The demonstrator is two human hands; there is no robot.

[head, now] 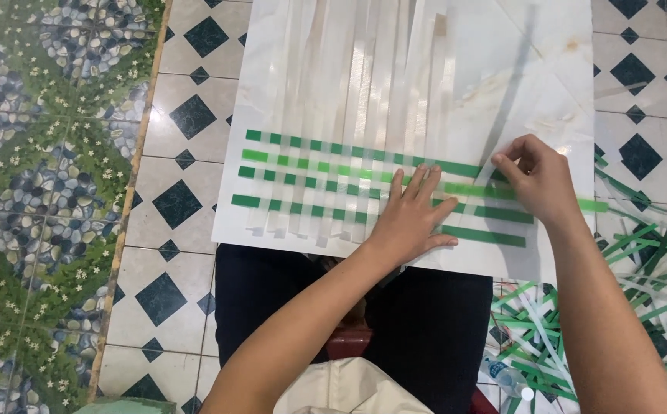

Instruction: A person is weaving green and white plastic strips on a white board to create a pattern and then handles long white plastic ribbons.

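Green strips (364, 172) under both hands (414, 218), loose offcuts (579, 337) probably plastic, rightward.

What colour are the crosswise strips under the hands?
Green strips, woven through white ones on the pale board; head view.

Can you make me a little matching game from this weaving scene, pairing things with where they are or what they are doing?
Things:
1. left hand
2. right hand
3. loose strips
4. white board

Places or states:
A. scattered in a pile on the tiled floor at the right
B. pinching a strip at the right end of the weave
C. resting across the person's lap, under the weave
D. pressed flat, fingers spread, on the green and white weave

Pairs: 1-D, 2-B, 3-A, 4-C
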